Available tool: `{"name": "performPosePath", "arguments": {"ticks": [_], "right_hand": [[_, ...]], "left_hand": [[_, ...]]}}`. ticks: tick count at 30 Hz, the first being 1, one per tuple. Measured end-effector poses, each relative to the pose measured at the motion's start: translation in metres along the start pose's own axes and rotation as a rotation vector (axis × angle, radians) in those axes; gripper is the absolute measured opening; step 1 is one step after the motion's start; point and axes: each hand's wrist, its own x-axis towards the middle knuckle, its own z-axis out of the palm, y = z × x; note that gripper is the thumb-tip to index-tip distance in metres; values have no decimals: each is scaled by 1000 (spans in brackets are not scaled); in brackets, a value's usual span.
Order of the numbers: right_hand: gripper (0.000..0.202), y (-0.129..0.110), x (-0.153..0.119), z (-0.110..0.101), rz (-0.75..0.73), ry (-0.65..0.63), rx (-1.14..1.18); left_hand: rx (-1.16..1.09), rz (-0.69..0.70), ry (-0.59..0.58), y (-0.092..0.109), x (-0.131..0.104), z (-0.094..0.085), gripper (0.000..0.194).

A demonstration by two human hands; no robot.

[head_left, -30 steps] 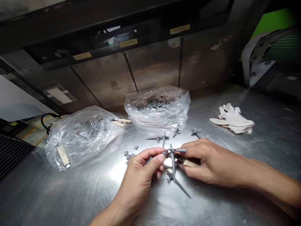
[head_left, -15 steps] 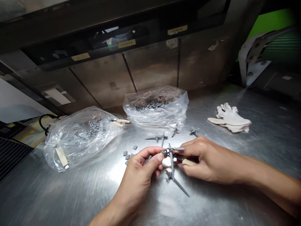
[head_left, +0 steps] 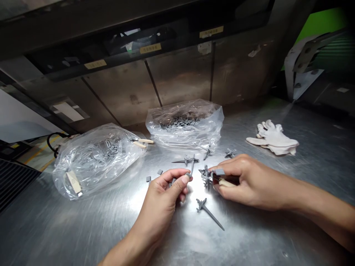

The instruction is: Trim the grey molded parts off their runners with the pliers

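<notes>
My left hand is closed, thumb and forefinger pinching a small grey plastic piece; further grey bits show partly behind the fingers. In my right hand are cutting pliers with a cream handle, their jaws mostly hidden. The same hand also holds a grey plastic sprue, with a flat ribbed tab at its right end. A gap separates the sprue from my left fingertips. Below the hands, a long pointed grey sprue lies on the metal table.
Behind the hands lie more grey sprues. Small ribbed tabs sit left of my left hand. Two clear plastic bags hold grey pieces, one at left, one at the back. Cream-handled pliers lie by them. White gloves rest at right.
My hands have moved apart. The sprue has shifted right with my right hand and turned, and my left hand has come away with the small grey piece.
</notes>
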Motion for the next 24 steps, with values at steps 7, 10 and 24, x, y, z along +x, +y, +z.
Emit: {"name": "performPosePath", "arguments": {"ticks": [7, 10, 24], "right_hand": [[16, -2, 3, -1, 124, -42, 74], [11, -3, 4, 3, 175, -24, 84], [3, -11, -6, -9, 203, -145, 23]], "left_hand": [[-285, -67, -37, 7, -3, 7, 27], [-326, -97, -43, 7, -3, 9, 26], [-418, -247, -46, 10, -1, 8, 17]]}}
